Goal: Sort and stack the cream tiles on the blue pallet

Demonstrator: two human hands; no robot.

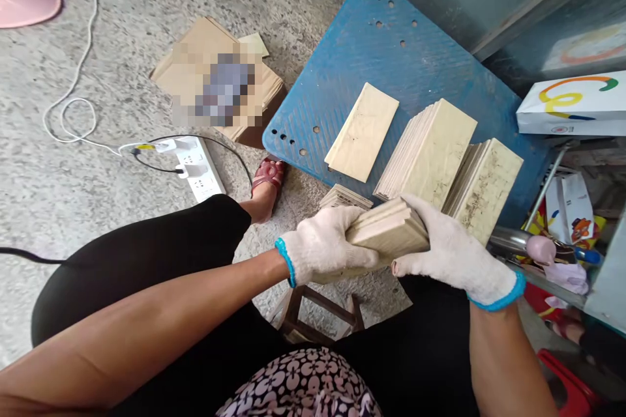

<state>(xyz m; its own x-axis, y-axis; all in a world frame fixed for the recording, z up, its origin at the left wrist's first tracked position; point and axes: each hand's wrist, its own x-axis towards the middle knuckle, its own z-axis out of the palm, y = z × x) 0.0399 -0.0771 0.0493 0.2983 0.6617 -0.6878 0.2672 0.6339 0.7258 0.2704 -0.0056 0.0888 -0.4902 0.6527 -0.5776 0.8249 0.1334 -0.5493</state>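
Both of my hands wear white knit gloves with blue cuffs. Between them I hold a short stack of cream-coloured paper sheets or envelopes (388, 229), slightly tilted. My left hand (330, 244) grips its left end, and my right hand (440, 247) is wrapped around its right end. More of the same pieces (345, 197) show just behind my left hand. Beyond my hands, a thin flat pile (364, 133), a tall stack (430, 150) and another stack with dark specks (489, 186) lie on a blue plastic board (337, 85). My right hand partly hides the nearer stack ends.
A brown cardboard pile (195, 45) with a blurred item on top lies on the concrete floor. Nearby is a white power strip (200, 169) with cords. A wooden stool (320, 313) stands below my hands. At right are a white box (572, 104) and a cluttered shelf.
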